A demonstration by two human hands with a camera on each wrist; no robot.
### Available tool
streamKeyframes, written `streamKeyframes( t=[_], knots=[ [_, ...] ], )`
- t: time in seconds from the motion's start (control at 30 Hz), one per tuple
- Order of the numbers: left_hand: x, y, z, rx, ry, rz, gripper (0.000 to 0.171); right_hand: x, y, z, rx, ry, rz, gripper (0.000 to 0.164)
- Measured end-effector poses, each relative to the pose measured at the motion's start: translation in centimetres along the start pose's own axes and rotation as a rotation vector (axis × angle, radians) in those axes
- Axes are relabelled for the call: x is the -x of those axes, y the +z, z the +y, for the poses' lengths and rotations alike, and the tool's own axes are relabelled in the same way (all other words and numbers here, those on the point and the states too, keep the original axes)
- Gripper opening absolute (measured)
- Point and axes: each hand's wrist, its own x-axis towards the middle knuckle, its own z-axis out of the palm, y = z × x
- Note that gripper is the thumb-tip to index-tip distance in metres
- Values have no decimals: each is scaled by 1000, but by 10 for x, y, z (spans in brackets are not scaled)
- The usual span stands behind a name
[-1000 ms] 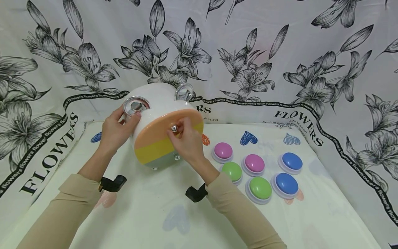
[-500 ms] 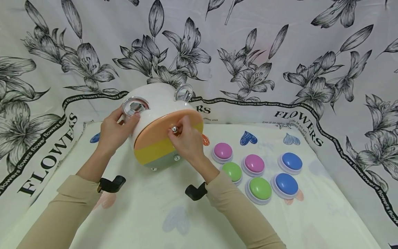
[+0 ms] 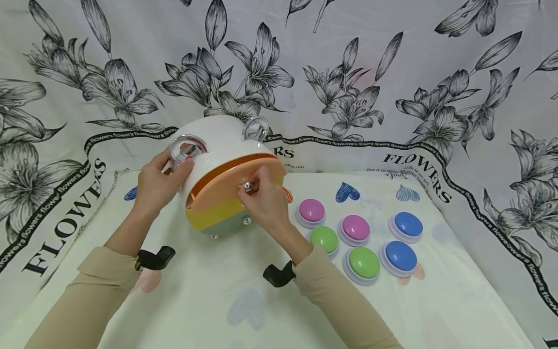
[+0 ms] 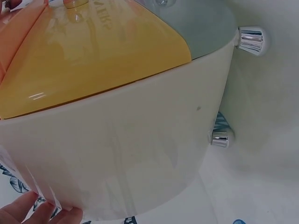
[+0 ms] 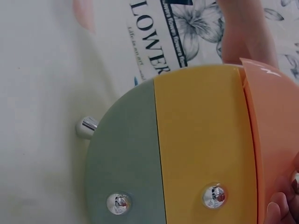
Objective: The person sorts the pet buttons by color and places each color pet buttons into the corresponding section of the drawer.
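A rounded white drawer box (image 3: pixel 218 131) with silver ring ears and small silver feet stands on the cloth. Its front has an orange drawer (image 3: pixel 218 191) on top, a yellow drawer (image 3: pixel 213 212) in the middle and a grey-green drawer (image 5: pixel 124 154) at the bottom, each with a silver knob. My right hand (image 3: pixel 268 201) pinches the orange drawer's knob (image 3: pixel 248 186); that drawer stands slightly out, a dark gap along its upper edge. With the thumb by the left ring ear (image 3: pixel 175 151), my left hand (image 3: pixel 159 184) grips the box's side, its fingertips (image 4: pixel 44 214) against the white wall.
Right of the box lie several round push-button lights: pink (image 3: pixel 311 210), green (image 3: pixel 364 262) and blue (image 3: pixel 401 256), in pale bases. A white cloth (image 3: pixel 209 295) with heart prints covers the table, and a flower-printed curtain (image 3: pixel 314 87) hangs behind.
The orange drawer has come forward from flush, and a gap has opened above it. My right hand has shifted slightly with the knob; my left hand keeps its grip on the box.
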Motion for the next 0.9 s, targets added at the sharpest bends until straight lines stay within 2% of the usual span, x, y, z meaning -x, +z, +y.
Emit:
streamKeyframes(
  t=[0.33,0.53,0.9],
  knots=[
    [-2,2,-1,-1,13,14,72,10,-9,-2,-42,32,-8,25],
    [-3,2,-2,2,46,18,70,18,-15,0,-74,18,4,25],
    [-3,1,-4,10,56,26,68,29,-21,0,-103,-9,23,24]
  ],
)
